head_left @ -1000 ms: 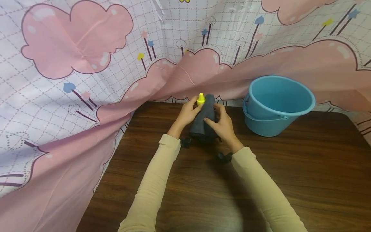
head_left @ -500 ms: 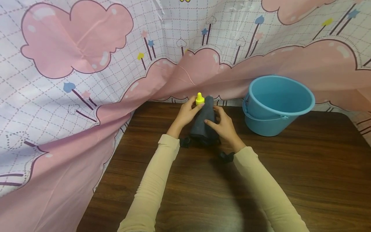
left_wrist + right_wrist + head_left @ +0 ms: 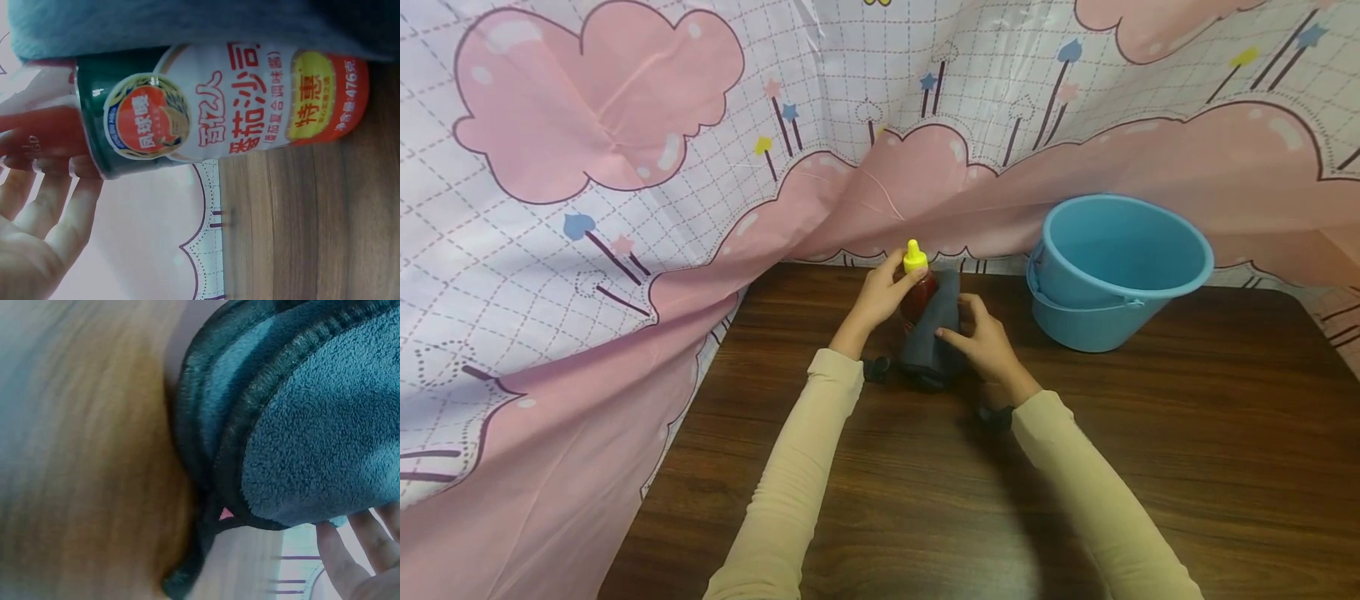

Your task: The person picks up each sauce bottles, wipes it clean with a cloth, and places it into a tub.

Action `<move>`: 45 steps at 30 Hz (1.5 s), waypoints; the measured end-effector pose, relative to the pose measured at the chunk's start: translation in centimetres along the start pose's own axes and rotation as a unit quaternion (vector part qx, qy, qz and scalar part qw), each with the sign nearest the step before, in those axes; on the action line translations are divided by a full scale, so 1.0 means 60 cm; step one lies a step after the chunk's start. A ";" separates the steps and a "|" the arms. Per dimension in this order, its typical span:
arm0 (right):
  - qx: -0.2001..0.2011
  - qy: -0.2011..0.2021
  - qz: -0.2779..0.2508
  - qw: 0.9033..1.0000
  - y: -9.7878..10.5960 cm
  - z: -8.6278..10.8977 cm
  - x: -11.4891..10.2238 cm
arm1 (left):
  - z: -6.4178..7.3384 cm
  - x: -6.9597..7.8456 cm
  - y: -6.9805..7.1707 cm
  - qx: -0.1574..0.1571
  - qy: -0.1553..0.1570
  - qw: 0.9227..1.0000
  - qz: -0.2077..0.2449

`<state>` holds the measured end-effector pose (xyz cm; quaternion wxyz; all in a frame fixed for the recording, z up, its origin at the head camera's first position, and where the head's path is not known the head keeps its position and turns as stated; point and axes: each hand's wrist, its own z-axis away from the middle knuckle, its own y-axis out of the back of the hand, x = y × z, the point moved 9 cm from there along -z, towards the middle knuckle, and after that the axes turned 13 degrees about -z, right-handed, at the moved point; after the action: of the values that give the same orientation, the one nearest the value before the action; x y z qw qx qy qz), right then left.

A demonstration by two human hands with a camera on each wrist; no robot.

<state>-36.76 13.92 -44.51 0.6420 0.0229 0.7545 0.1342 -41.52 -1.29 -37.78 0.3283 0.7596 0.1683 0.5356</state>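
Observation:
A ketchup bottle (image 3: 921,293) with a yellow nozzle cap (image 3: 914,257) stands upright on the table. My left hand (image 3: 878,296) grips it near the top, fingers curled round its clear neck. The left wrist view shows the label on the bottle (image 3: 225,103), with a grey-blue towel (image 3: 187,28) along one side of it. In the head view that folded towel (image 3: 936,329) leans just right of the bottle and covers part of it. My right hand (image 3: 988,340) holds the towel between thumb and fingers. Its dark hem and a dangling strip show in the right wrist view.
To the right of my hands a light blue bucket (image 3: 1082,321) stands on the dark wood table (image 3: 895,500), its handle hanging down in front. A pink and white patterned curtain (image 3: 820,208) hangs behind and along the left edge of the table.
My right hand has drawn the towel down and toward me, away from the bottle, so the red bottle body now shows. The left hand has stayed on the bottle, shifting slightly left.

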 end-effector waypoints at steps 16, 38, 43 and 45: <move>0.022 0.044 0.022 0.999 0.002 0.007 0.015 | 0.001 0.001 0.006 0.005 0.001 1.000 -0.008; 0.053 0.096 -0.092 0.990 0.070 -0.009 -0.079 | -0.002 0.006 -0.008 -0.033 -0.016 0.999 0.010; 0.023 0.096 -0.102 0.990 0.063 -0.027 -0.109 | -0.003 0.007 -0.010 -0.035 -0.015 0.999 0.002; 0.006 0.096 -0.093 0.991 0.054 -0.025 -0.125 | -0.002 0.008 -0.010 -0.037 -0.016 0.999 0.000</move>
<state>-37.38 15.23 -36.32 0.5763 -0.0564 0.8122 0.0714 -41.41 -0.52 -37.85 0.3589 0.7551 0.1430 0.5296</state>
